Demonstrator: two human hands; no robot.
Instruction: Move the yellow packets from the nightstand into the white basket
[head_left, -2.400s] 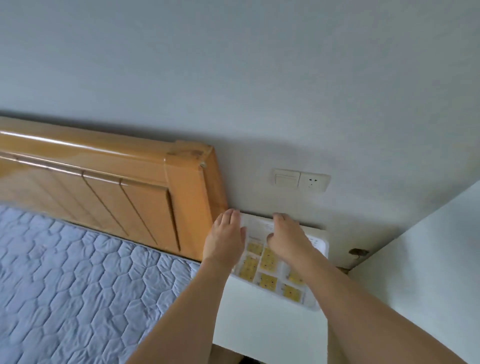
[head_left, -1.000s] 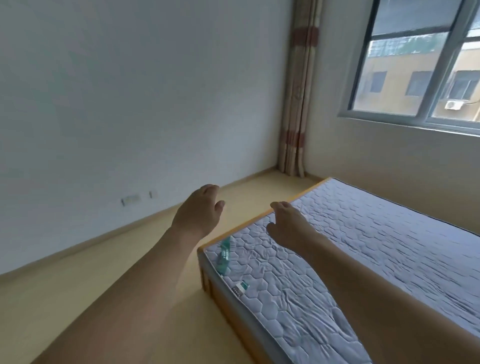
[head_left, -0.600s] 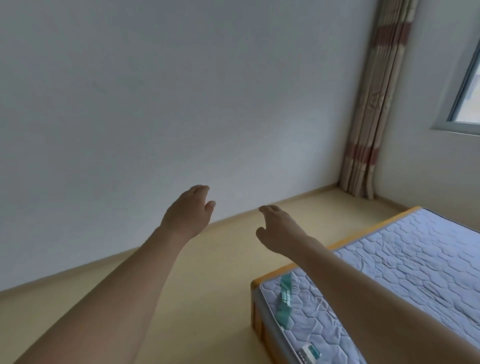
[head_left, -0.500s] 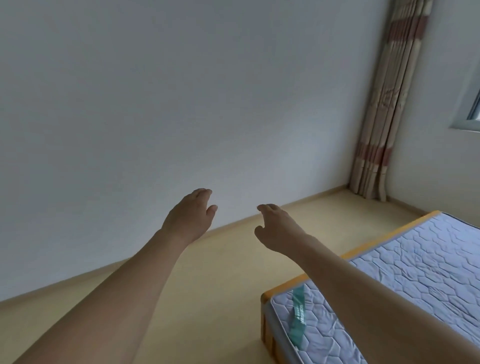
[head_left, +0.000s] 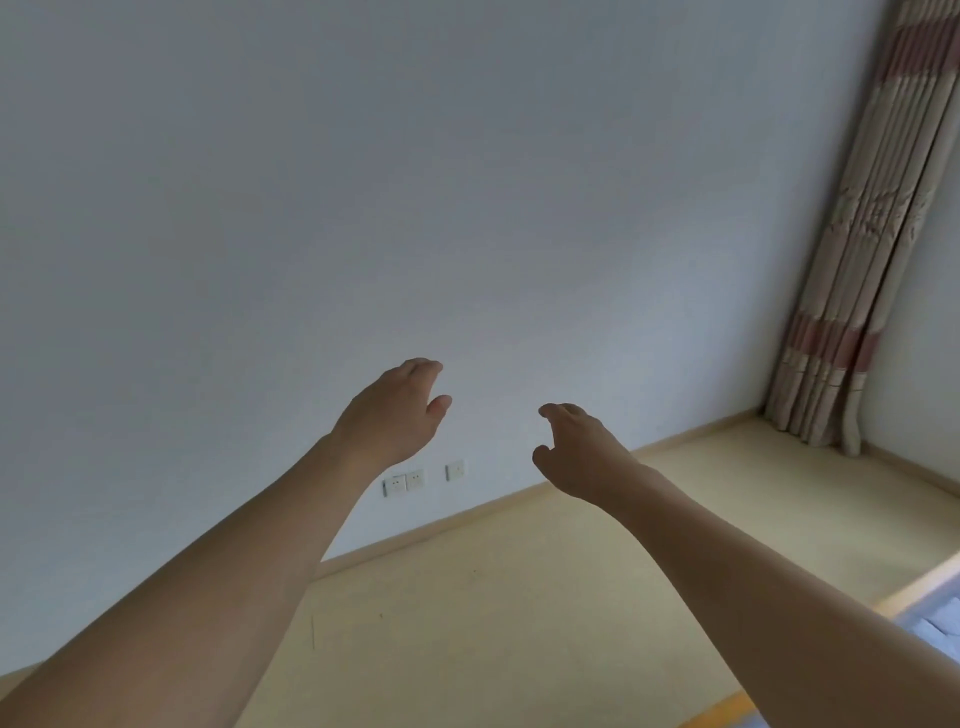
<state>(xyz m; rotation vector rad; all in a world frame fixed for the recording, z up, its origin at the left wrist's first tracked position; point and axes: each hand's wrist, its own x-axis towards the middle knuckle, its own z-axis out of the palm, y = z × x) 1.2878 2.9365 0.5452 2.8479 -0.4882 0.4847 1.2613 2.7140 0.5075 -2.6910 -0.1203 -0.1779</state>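
Packets, basket and nightstand all lie outside the head view, so where they are cannot be told. Both arms reach forward and hold nothing. The left hand (head_left: 397, 413) hangs in front of the wall (head_left: 363, 208), back of the hand up, fingers loosely bent and thumb apart from them — relaxed and empty. The right hand (head_left: 582, 454) is a little lower and well apart from the left, its fingers curved downward with the thumb spread below them, also empty. Low on the wall, just under the left wrist, sits a row of three white sockets (head_left: 415, 479). A pale skirting runs along the foot of the wall above the yellowish floor (head_left: 519, 623). A striped curtain (head_left: 857, 249) hangs in the far right corner down to the floor. At the lower right edge a corner of the bed (head_left: 930, 608) shows — wooden rim and a strip of quilted mattress.
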